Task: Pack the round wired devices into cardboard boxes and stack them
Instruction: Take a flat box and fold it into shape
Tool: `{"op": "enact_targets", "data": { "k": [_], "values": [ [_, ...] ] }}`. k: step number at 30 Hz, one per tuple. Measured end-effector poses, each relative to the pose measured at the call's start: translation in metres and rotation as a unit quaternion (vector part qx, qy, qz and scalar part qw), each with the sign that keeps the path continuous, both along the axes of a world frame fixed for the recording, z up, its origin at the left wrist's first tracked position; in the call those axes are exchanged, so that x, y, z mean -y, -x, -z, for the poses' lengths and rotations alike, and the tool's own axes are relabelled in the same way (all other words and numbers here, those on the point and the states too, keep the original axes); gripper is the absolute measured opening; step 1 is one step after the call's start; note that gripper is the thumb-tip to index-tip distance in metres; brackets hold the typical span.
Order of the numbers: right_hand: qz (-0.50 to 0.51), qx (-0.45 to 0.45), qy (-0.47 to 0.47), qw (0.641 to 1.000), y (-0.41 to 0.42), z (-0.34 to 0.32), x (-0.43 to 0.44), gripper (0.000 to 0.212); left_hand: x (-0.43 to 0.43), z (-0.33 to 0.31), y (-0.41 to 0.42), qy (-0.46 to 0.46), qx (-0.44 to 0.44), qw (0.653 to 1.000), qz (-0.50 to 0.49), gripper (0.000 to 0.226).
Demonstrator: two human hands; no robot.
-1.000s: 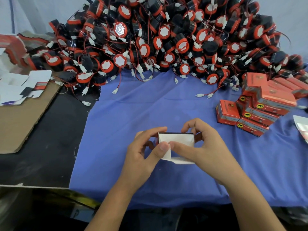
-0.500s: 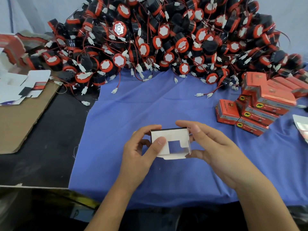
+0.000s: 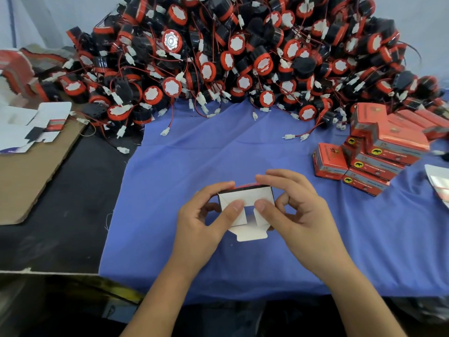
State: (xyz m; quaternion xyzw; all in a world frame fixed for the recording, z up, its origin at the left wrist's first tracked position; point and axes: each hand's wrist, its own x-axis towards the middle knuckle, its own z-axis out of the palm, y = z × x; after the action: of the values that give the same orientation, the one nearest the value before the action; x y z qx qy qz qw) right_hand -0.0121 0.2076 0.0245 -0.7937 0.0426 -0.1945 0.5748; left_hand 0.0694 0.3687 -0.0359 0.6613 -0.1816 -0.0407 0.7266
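A heap of round black devices point(image 3: 243, 57) with red rims, white faces and thin red wires ending in white plugs fills the far side. At the right, closed red cardboard boxes point(image 3: 371, 164) with yellow emblems lie in a loose, tilted stack. Near centre, a half-folded cardboard box point(image 3: 245, 198), white inside, has open flaps, pinched between the left hand point(image 3: 199, 222) and right hand point(image 3: 303, 215).

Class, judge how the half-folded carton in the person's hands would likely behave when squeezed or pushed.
Probably light: the left hand and right hand hold the carton with thumbs and fingertips only. Likely crushable: thin card, open, one flap hanging loose. Unlikely to roll, given flat faces.
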Motion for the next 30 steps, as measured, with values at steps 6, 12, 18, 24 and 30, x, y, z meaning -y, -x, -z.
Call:
{"op": "enact_targets", "data": {
  "k": [6,12,18,24,30],
  "values": [
    [-0.020,0.032,-0.024,0.999,0.001,0.000,0.001,0.015,0.001,-0.002,0.000,0.004,-0.002,1.000,-0.011,0.034],
    [0.021,0.094,0.042,0.994,0.001,0.006,-0.005,0.024,0.001,-0.002,0.001,0.006,0.000,1.000,-0.017,0.035],
    [0.086,0.085,-0.003,0.993,0.000,0.012,-0.012,0.024,-0.001,-0.003,0.001,0.004,-0.007,1.000,-0.018,0.036],
    [0.064,0.073,-0.071,0.993,0.004,0.010,-0.013,0.012,0.000,-0.002,0.001,-0.011,-0.002,1.000,-0.023,0.037],
    [-0.071,0.026,-0.053,0.996,0.014,0.010,0.002,0.016,0.000,-0.002,-0.001,0.002,-0.002,1.000,-0.029,0.033]
  ]
}}
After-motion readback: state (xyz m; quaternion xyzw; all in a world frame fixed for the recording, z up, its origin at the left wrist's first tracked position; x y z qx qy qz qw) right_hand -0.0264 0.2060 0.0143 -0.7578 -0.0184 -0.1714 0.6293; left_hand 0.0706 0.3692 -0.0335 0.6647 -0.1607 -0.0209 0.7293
